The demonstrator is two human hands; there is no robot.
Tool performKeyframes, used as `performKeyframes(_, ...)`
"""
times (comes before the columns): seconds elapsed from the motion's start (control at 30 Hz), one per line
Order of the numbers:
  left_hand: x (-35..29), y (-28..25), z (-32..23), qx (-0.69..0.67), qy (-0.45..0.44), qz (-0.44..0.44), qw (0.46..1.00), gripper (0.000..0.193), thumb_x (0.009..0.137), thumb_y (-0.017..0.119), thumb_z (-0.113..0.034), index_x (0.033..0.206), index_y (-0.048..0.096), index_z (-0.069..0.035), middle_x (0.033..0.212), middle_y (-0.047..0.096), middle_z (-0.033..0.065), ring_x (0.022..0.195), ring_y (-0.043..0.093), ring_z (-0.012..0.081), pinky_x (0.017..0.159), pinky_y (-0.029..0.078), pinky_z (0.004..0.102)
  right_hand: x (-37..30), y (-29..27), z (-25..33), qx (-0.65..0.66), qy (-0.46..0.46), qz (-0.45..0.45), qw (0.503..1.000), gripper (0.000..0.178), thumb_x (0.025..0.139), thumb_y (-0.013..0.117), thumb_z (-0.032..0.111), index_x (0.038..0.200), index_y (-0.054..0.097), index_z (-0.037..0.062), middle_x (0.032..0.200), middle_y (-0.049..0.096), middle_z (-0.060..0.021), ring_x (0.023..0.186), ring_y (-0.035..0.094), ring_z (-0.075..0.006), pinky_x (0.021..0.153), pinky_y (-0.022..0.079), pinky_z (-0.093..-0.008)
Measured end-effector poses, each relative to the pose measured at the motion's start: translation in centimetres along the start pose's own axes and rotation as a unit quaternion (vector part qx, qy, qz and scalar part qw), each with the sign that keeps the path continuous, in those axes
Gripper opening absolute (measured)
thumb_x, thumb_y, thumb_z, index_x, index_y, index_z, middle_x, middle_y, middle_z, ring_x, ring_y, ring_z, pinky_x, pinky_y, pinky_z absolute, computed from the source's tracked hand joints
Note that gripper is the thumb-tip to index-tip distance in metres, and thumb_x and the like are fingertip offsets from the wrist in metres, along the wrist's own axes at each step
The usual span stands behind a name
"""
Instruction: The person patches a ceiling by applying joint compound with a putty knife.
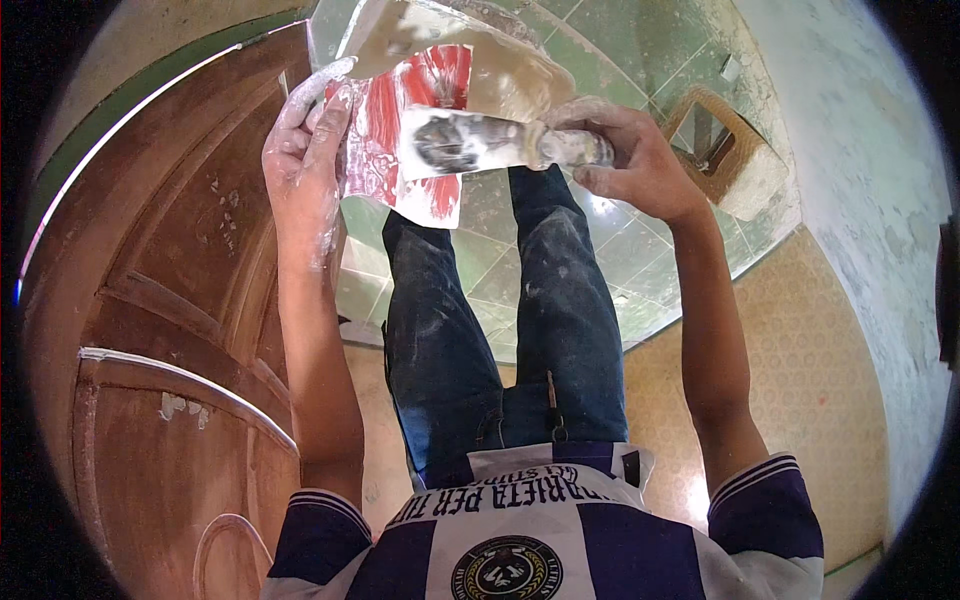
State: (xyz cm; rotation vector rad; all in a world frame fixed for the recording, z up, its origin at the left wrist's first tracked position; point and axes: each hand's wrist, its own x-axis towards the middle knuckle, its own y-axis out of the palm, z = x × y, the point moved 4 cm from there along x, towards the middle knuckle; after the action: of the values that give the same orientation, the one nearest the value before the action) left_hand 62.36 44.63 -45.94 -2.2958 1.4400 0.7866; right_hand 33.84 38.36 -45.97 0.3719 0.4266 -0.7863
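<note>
Putty knife [500,143] and red sheet [385,110] were both held up in front of the person, above the spread legs in dark blue trousers [565,290]. The knife's long axis lay almost level, running crosswise from the person's right to left: its handle [585,149] ended at the right, and its broad, dark-stained blade [460,143] pointed left, toward the other hand. The right hand [630,150] was clamped on the handle, fingers curled over the top and the thumb set underneath. The blade overlapped the right part of the sheet, its wide front edge standing roughly upright over the red surface; whether it pressed on the sheet or was just above it, I could not tell. The left hand [305,150] pinched the sheet by its left edge between thumb and fingers, one whitened finger reaching out above the grip. White smears streaked the sheet, whose far edge stood close to upright, with a lower corner hanging below the blade. Beyond both things lay a pale, paste-smeared mass [500,75], its exact kind unclear, over green floor tiles [630,255]. A hollow brown frame [745,140] rested to the right, and a brown wooden door [170,300] stood at the left.
</note>
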Motion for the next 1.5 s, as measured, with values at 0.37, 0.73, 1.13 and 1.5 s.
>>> performKeyframes(0.37, 0.4, 0.0, -0.8, -0.026, 0.007, 0.038, 0.999, 0.032, 0.093, 0.058, -0.006, 0.123, 0.058, 0.004, 0.108, 0.068, 0.0119, 0.093, 0.066, 0.0121, 0.082, 0.052, 0.0238, -0.3, 1.7, -0.6, -0.042, 0.029, 0.028, 0.998, 0.049, 0.068, 0.07, 0.018, 0.114, 0.065, 0.0008, 0.107, 0.066, -0.0113, 0.101, 0.06, -0.0184, 0.096, 0.044, -0.0313)
performKeyframes(0.73, 1.1, -1.6, -0.8, -0.073, 0.011, 0.01, 0.997, 0.033, 0.093, 0.058, -0.007, 0.124, 0.057, 0.005, 0.11, 0.068, 0.0137, 0.094, 0.067, 0.0126, 0.081, 0.055, 0.0259, -2.2, -1.6, -1.5, -0.012, 0.048, -0.044, 0.998, 0.05, 0.072, 0.077, 0.022, 0.114, 0.064, -0.0022, 0.107, 0.064, -0.009, 0.101, 0.059, -0.0173, 0.096, 0.043, -0.0312)
performKeyframes(1.13, 0.9, -1.1, 0.3, -0.029, 0.032, 0.035, 0.998, 0.038, 0.091, 0.062, -0.01, 0.125, 0.057, 0.006, 0.115, 0.066, 0.0131, 0.102, 0.062, 0.0124, 0.09, 0.047, 0.0243, 1.2, 5.4, 2.0, 0.153, 0.027, 0.175, 0.972, 0.048, 0.091, 0.062, 0.047, 0.075, 0.062, 0.0022, 0.062, 0.055, 0.0012, 0.056, 0.048, -0.0063, 0.05, 0.038, -0.0248)
performKeyframes(1.5, 1.1, -1.5, 0.6, 0.005, 0.016, 0.03, 0.999, 0.035, 0.09, 0.063, -0.008, 0.122, 0.059, 0.006, 0.11, 0.067, 0.0143, 0.091, 0.067, 0.012, 0.074, 0.055, 0.0226, 2.0, 7.0, -0.2, 0.164, 0.097, 0.231, 0.954, 0.04, 0.093, 0.062, 0.039, 0.087, 0.069, 0.0003, 0.063, 0.053, 0.0036, 0.056, 0.045, -0.0042, 0.049, 0.037, -0.0238)
